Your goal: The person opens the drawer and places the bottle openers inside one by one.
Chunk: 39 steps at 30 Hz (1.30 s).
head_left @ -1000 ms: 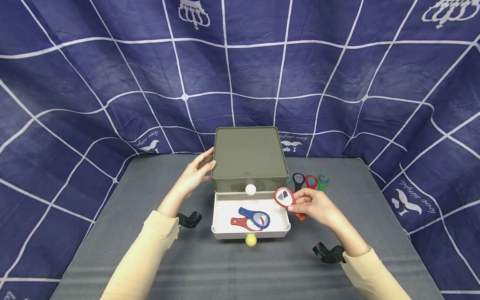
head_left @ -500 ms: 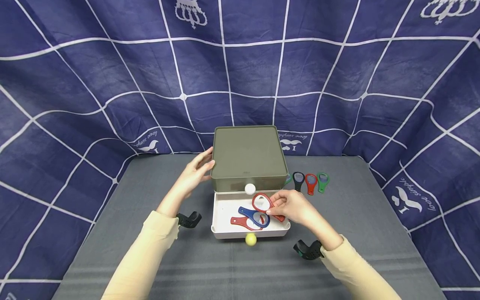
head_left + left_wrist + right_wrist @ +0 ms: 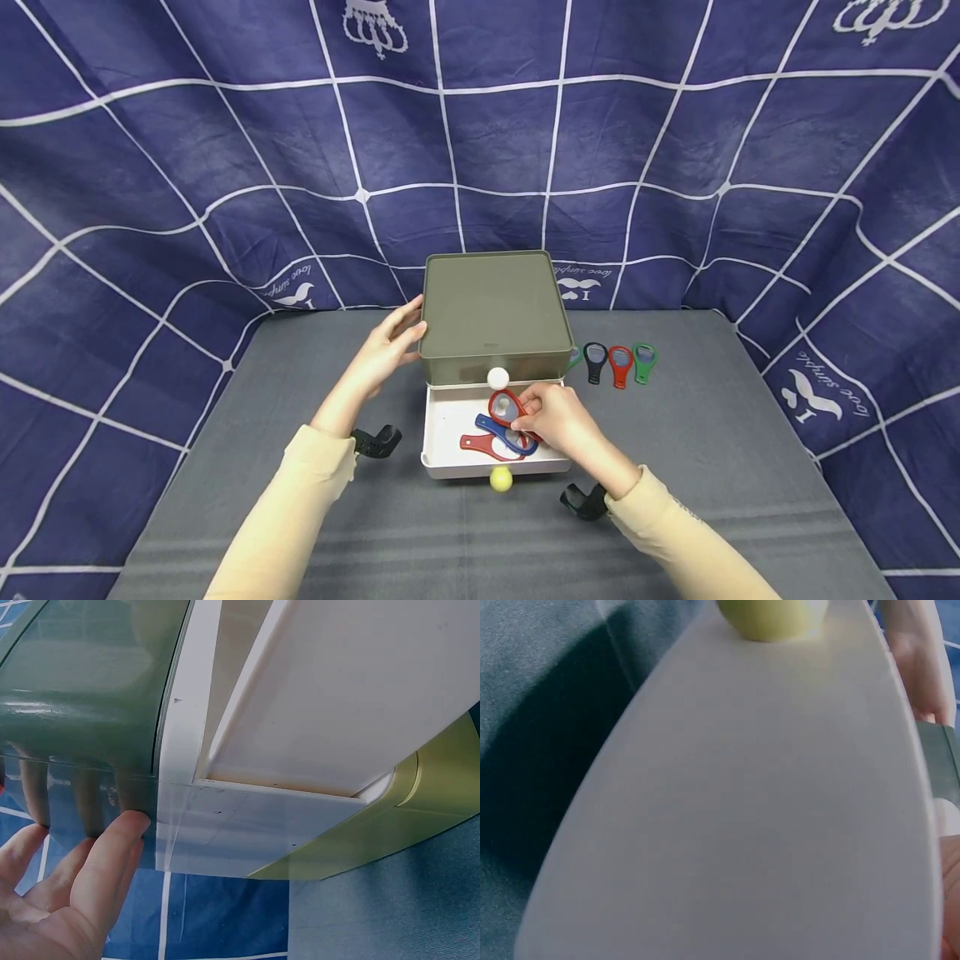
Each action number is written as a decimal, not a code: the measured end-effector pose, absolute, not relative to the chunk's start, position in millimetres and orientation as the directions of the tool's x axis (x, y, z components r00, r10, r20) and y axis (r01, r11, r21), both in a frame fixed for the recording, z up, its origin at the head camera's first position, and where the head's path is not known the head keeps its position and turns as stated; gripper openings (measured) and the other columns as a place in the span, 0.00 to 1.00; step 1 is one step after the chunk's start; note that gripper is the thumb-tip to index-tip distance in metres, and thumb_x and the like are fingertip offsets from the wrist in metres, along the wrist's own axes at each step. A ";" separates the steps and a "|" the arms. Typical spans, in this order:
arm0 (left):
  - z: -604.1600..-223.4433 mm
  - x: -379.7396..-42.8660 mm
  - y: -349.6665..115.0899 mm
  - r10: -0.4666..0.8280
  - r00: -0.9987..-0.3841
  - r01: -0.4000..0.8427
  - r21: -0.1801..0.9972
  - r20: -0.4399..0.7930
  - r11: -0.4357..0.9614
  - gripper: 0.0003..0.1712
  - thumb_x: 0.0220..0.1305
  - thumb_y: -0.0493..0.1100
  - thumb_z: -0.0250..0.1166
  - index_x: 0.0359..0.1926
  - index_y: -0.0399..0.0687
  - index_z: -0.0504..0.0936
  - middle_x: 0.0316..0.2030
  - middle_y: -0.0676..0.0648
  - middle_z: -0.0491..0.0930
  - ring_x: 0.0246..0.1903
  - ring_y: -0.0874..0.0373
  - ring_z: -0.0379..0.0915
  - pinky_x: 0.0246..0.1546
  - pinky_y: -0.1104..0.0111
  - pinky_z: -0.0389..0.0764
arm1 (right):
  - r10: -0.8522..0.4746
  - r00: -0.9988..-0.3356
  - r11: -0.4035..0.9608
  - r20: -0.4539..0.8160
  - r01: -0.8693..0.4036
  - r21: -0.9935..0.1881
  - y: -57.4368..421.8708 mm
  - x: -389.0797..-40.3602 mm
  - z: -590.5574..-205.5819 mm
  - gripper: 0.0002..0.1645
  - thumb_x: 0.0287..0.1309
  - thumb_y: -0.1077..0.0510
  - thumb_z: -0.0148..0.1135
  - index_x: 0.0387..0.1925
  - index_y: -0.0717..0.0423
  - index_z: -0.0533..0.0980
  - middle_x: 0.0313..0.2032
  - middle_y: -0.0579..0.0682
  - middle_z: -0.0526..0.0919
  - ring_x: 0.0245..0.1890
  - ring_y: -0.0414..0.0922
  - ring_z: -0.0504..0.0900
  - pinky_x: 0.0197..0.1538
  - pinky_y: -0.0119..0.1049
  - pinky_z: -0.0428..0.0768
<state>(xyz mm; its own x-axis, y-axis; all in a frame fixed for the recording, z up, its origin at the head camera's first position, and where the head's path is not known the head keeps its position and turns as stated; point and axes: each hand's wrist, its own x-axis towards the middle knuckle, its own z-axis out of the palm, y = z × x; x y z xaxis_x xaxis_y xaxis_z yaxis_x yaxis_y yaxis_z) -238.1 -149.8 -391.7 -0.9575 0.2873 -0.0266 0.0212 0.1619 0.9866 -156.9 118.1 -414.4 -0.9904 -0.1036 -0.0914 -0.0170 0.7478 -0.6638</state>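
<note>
My right hand [image 3: 558, 421] pinches a red magnifying glass [image 3: 504, 407] by its handle, low over the white drawer [image 3: 446, 412]. Inside the drawer a blue magnifying glass [image 3: 491, 427] lies across another red magnifying glass [image 3: 474, 442]. The held lens overlaps the blue one's upper edge in the head view. My left hand [image 3: 381, 354] rests its fingertips against the left side of the olive-green box [image 3: 495, 308]; the left wrist view shows its fingers [image 3: 112, 855] on the glossy wall. In the right wrist view the drawer's front [image 3: 765, 795] hides most of the right hand.
Right of the box several magnifying glasses lie in a row: a green one partly behind the box, a black one [image 3: 595, 375], a red one [image 3: 619, 379] and a green one [image 3: 642, 375]. A yellow knob [image 3: 501, 479] sticks out from the drawer, a white knob [image 3: 498, 378] above it.
My right hand has carried the red magnifying glass leftward from beside the drawer to over it. The left hand stays against the box.
</note>
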 end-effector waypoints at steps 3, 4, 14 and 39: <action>-392.4 -237.9 -150.4 0.285 -0.958 0.023 0.986 -0.025 0.164 0.34 0.76 0.48 0.52 0.77 0.53 0.52 0.76 0.40 0.51 0.72 0.40 0.56 0.65 0.43 0.69 | -0.107 -0.992 0.760 -0.059 -0.044 -0.649 115.4 -156.8 -417.2 0.15 0.42 0.59 0.79 0.34 0.56 0.83 0.22 0.44 0.81 0.24 0.38 0.74 0.29 0.31 0.73; -392.6 -237.8 -150.6 0.285 -0.958 0.023 0.986 -0.025 0.164 0.34 0.76 0.48 0.52 0.78 0.53 0.52 0.76 0.40 0.51 0.72 0.40 0.56 0.65 0.43 0.69 | -0.111 -0.993 0.762 -0.047 -0.055 -0.646 114.6 -156.8 -418.1 0.15 0.42 0.60 0.79 0.34 0.57 0.83 0.22 0.44 0.81 0.24 0.38 0.74 0.29 0.31 0.73; -392.5 -237.1 -151.2 0.288 -0.957 0.026 0.986 -0.022 0.163 0.34 0.76 0.48 0.52 0.78 0.52 0.52 0.76 0.40 0.51 0.72 0.40 0.55 0.65 0.43 0.69 | -0.170 -0.983 0.798 0.072 -0.180 -0.574 110.1 -153.0 -425.0 0.15 0.46 0.67 0.75 0.39 0.65 0.82 0.33 0.53 0.86 0.34 0.45 0.85 0.40 0.39 0.83; -389.4 -236.7 -149.9 0.285 -0.958 0.011 0.989 -0.031 0.145 0.34 0.76 0.47 0.53 0.77 0.53 0.53 0.76 0.40 0.52 0.72 0.40 0.56 0.65 0.43 0.69 | -0.332 -0.940 0.440 -0.080 -0.079 -0.895 140.4 -114.1 -385.5 0.13 0.54 0.60 0.70 0.42 0.61 0.83 0.33 0.48 0.88 0.34 0.40 0.86 0.38 0.28 0.83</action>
<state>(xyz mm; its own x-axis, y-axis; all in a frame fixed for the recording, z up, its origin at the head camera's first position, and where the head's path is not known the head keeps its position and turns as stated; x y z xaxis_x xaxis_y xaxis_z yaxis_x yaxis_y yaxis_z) -236.7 -149.9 -389.4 -0.9579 0.2852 -0.0315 0.0107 0.1451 0.9894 -114.1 140.4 -385.5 -0.9400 -0.3316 -0.0800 -0.0790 0.4398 -0.8946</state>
